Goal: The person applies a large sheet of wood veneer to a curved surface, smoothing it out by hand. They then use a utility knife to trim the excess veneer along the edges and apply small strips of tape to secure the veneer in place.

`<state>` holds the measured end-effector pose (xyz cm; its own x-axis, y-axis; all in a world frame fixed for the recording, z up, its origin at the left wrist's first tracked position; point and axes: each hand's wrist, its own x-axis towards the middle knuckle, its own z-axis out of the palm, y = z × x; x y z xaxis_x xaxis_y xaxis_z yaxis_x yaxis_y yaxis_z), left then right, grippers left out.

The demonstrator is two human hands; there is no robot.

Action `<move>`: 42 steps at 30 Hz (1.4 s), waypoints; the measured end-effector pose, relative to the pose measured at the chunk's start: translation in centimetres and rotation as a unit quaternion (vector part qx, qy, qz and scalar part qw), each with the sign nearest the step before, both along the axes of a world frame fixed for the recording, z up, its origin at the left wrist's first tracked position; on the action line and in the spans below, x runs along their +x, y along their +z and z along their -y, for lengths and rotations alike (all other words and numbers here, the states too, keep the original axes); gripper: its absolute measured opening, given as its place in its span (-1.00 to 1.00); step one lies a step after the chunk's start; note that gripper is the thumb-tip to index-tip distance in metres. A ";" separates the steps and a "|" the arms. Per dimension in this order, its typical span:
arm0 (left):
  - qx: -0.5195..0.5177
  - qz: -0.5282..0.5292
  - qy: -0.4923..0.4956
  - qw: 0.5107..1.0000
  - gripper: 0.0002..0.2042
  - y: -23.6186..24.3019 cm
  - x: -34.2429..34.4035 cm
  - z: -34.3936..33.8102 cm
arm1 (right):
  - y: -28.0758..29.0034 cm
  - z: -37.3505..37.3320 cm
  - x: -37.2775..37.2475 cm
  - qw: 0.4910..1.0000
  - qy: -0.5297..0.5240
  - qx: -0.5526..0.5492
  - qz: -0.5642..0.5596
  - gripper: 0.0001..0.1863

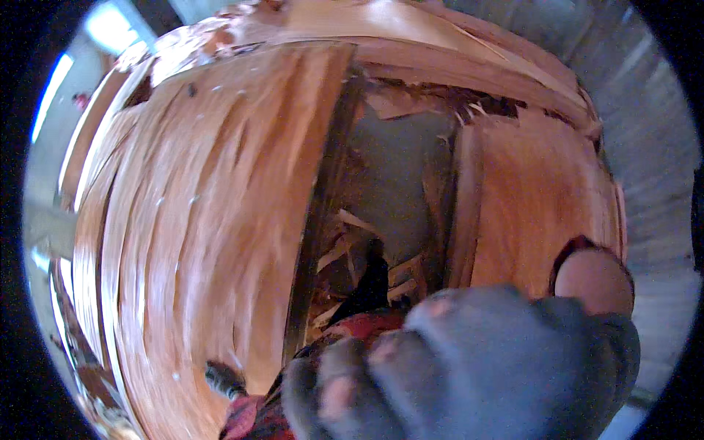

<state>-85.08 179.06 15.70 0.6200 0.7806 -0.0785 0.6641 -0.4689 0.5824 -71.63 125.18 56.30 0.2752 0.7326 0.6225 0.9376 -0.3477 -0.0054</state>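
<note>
My right hand (499,352), in a worn blue-grey glove, looms large and blurred at the lower right. Its fingers are bent, with skin showing through holes in the glove. A rounded patch of bare skin with a dark rim stands out at its upper right. Whatever the fingers may hold is hidden. Further left, my left hand (224,378), in a dark grey glove below a red and black sleeve (246,418), is at the near part of a stack of thin wood veneer sheets (213,205). Its fingers are too small and blurred to read.
Another stack of reddish wood sheets (535,191) stands to the right. Between the stacks, broken veneer scraps (352,220) lie on a grey floor (400,169) beside my dark-clad leg (370,282). More sheets (440,59) lie across the far side. Grey flooring (645,147) runs along the right.
</note>
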 end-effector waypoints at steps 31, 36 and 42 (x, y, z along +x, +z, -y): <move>0.357 0.002 -0.064 0.932 -0.44 0.8 69.4 44.8 | -11.7 34.1 60.8 0.979 0.014 -0.059 -0.193 -0.72; 0.351 0.026 -0.077 0.933 -0.44 0.5 70.6 44.5 | -20.8 38.3 73.2 0.923 -0.066 0.012 -0.378 -0.73; 0.352 -0.069 -0.039 0.933 -0.36 -1.7 69.7 43.4 | -31.7 45.5 85.2 0.736 -0.205 -0.022 -0.645 -0.78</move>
